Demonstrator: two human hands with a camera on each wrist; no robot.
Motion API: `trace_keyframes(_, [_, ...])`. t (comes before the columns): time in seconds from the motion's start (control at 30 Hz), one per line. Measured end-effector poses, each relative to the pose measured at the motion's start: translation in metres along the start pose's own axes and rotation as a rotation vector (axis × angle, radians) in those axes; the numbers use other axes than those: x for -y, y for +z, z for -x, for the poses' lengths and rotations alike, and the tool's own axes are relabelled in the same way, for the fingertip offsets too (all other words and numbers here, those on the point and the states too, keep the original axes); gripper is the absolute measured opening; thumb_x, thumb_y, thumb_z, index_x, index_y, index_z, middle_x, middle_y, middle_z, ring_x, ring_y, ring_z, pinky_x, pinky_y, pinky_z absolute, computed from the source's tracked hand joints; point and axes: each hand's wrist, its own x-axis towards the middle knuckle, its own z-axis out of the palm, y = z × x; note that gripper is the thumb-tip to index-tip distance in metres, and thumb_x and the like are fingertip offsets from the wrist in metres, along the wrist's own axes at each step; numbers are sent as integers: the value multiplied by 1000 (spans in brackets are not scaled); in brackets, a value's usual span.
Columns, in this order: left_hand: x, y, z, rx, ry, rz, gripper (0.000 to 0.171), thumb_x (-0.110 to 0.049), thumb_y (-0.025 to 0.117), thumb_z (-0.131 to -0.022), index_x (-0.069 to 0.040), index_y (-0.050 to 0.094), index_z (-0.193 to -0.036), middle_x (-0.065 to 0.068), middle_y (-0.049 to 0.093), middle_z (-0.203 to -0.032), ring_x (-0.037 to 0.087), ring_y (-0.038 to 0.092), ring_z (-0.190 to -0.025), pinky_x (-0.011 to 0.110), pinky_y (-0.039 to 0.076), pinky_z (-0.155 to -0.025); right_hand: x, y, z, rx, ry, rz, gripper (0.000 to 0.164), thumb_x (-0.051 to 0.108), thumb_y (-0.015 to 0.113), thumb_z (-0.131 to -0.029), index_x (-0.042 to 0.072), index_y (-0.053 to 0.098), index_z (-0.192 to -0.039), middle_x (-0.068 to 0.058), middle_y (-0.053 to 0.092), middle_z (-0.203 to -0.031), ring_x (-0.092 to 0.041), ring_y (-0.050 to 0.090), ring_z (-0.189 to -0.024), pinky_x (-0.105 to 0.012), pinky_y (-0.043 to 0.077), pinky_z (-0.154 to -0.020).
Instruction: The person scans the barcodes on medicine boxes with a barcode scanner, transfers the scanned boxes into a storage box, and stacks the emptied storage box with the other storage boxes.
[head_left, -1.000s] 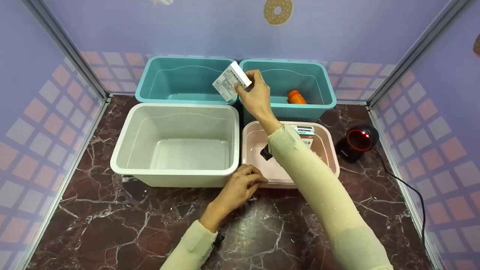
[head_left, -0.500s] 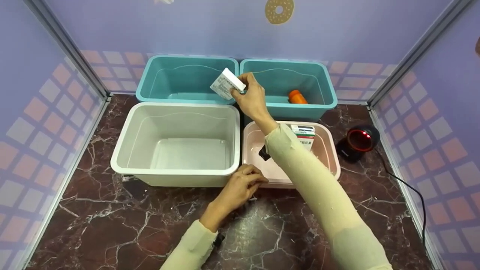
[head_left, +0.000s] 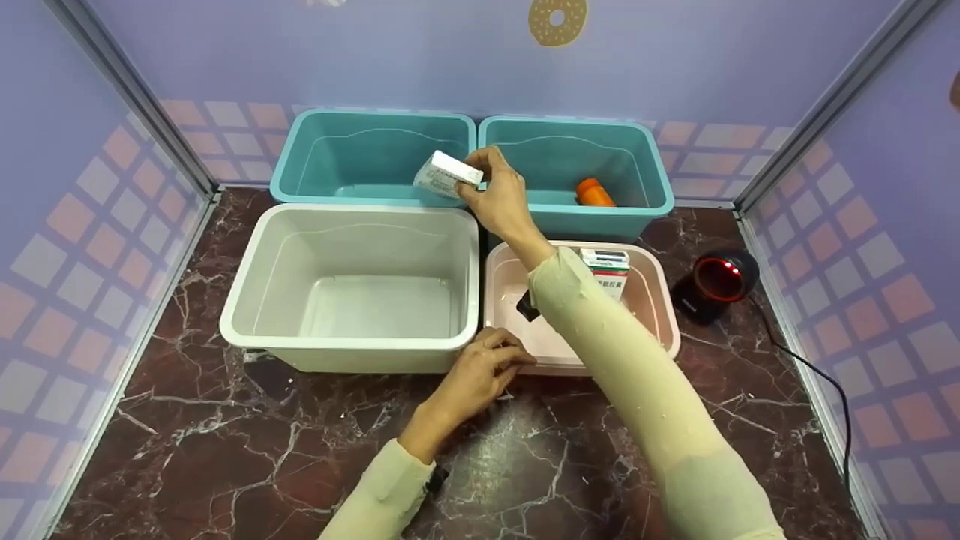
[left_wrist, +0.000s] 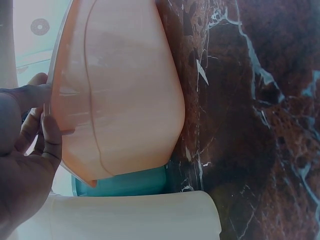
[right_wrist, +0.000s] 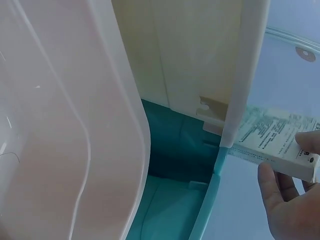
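Observation:
My right hand (head_left: 501, 196) pinches one end of a small white medicine box (head_left: 444, 175) between thumb and fingers. The box hangs tilted over the right front part of the left teal bin (head_left: 375, 114), and fine print covers its broad face in the right wrist view. My left hand (head_left: 474, 375) grips the near rim of a pink bin (head_left: 547, 341), close to its left front corner; thumb and fingers lie on either side of that rim in the left wrist view. Some medicine boxes (head_left: 609, 274) stand in the pink bin, partly covered by my right sleeve.
A large white bin (head_left: 349, 343) stands left of the pink one. The right teal bin (head_left: 622, 127) holds an orange bottle (head_left: 594, 193). A black scanner (head_left: 716, 285), glowing red, stands on the right with its cable (head_left: 821, 375) trailing along the wall.
My right hand has shifted a little left with the medicine box. The box has dropped lower and tipped so that its narrow white side faces up more. The left hand stays put.

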Motion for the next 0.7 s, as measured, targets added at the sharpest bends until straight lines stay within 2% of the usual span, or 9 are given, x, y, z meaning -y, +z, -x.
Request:
trace_keyframes(0.43, [1, -2, -1, -1, 11, -25, 15, -8, 71, -89, -15, 78, -100, 0, 67, -101, 19, 59, -102, 31, 51, -93, -3, -6, 1, 28, -1, -29, 39, 18, 74, -90, 12, 54, -123, -7, 63, -118, -19, 63, -108, -34, 51, -99])
trace_keyframes(0.7, [0, -1, -1, 10, 8, -30, 14, -10, 70, -91, -16, 78, -100, -1, 66, -102, 18, 59, -103, 29, 51, -94, -6, -10, 6, 65, 0, -15, 40, 20, 74, -90, 11, 54, -124, -9, 63, -118, -20, 64, -107, -31, 52, -98])
